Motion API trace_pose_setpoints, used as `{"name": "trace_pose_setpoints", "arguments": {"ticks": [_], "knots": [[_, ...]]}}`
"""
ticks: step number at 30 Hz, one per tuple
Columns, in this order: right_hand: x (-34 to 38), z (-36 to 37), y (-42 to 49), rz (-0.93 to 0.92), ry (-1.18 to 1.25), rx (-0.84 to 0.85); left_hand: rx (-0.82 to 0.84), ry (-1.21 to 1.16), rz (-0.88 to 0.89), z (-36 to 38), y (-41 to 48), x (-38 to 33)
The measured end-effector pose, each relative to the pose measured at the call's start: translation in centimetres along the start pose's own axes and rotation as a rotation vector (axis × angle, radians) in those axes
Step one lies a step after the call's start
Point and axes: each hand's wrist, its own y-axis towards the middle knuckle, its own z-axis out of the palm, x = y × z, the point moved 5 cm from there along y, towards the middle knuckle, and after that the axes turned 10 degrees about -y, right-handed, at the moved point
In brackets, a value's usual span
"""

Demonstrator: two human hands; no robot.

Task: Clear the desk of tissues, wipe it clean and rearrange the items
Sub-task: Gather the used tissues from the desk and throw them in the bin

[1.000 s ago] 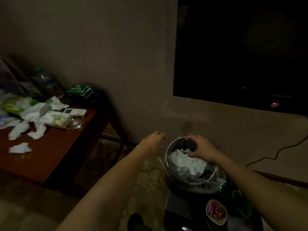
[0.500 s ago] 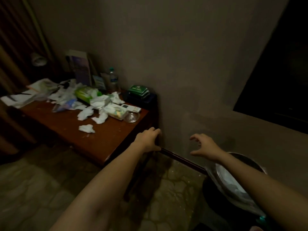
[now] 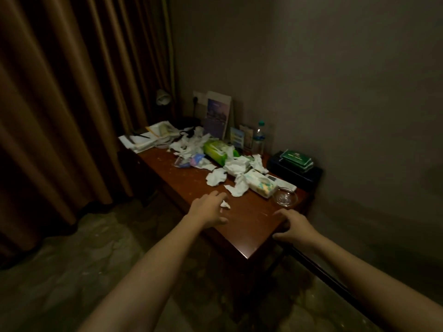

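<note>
A reddish wooden desk (image 3: 249, 219) stands against the wall, littered with several crumpled white tissues (image 3: 215, 176). One small tissue scrap (image 3: 224, 204) lies near the front edge, right beside my left hand (image 3: 209, 209), which hovers over the desk with fingers loosely spread and holds nothing. My right hand (image 3: 291, 227) hangs over the desk's near right corner, fingers loosely bent, empty. A soft tissue pack (image 3: 260, 185), a green wipes packet (image 3: 217, 151) and a glass ashtray (image 3: 285, 196) sit among the mess.
At the back stand a water bottle (image 3: 259, 138), leaflets (image 3: 217, 114) and a lamp (image 3: 163, 97). Papers (image 3: 148, 138) lie at the far left, a dark box with green packets (image 3: 296, 164) at the right. Brown curtains (image 3: 72, 104) hang to the left.
My view has swung left from the bin to the desk. Both hands left the bin and now reach over the desk's near end; the bin is out of view.
</note>
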Motion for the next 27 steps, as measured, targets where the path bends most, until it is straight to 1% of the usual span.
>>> {"name": "trace_pose_setpoints", "arguments": {"ticks": [6, 13, 16, 20, 27], "knots": [[5.3, 1.2, 8.0, -0.037, 0.008, 0.042, 0.032, -0.003, -0.116, -1.6, 2.0, 7.5], [8.6, 4.7, 18.0, -0.049, 0.073, 0.03, 0.05, 0.01, -0.122, -3.6, 9.5, 14.4], [9.2, 6.0, 21.5, -0.009, 0.068, 0.059, 0.112, 0.008, -0.106, -3.5, 13.0, 16.0], [9.5, 6.5, 25.3, 0.05, 0.066, 0.083, 0.152, -0.006, -0.052, -3.8, 17.5, 17.6], [9.4, 8.8, 29.5, 0.194, 0.115, 0.099, 0.298, -0.019, 0.015, -1.8, 24.1, 21.3]]}}
